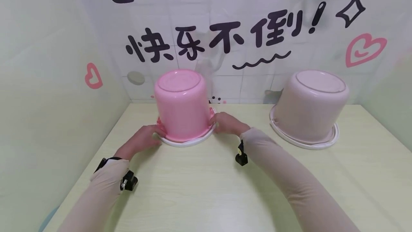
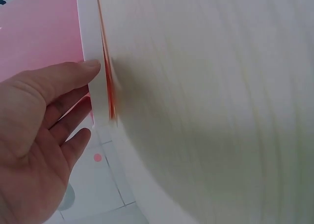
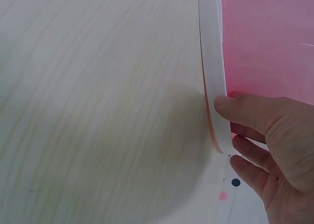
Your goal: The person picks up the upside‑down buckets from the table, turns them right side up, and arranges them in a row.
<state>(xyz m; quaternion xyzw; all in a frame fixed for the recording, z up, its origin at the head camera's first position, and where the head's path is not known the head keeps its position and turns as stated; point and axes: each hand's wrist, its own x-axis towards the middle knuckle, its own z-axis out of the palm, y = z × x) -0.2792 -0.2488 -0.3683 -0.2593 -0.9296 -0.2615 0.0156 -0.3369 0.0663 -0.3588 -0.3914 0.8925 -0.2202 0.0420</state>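
A pink bucket is upside down on the table, its base facing up and a white rim around its lower edge. My left hand grips that rim on the left side; in the left wrist view the thumb lies along the white band, with the other fingers behind it. On the opposite side my right hand holds the rim, thumb on the white band and fingers curled behind. A thin orange edge shows along the band, close over the table surface.
To the right, a second, paler pink bucket stands upside down with its own white rim. The light wooden table meets a wall covering with dark lettering and hearts. A pale wall borders the table's left side.
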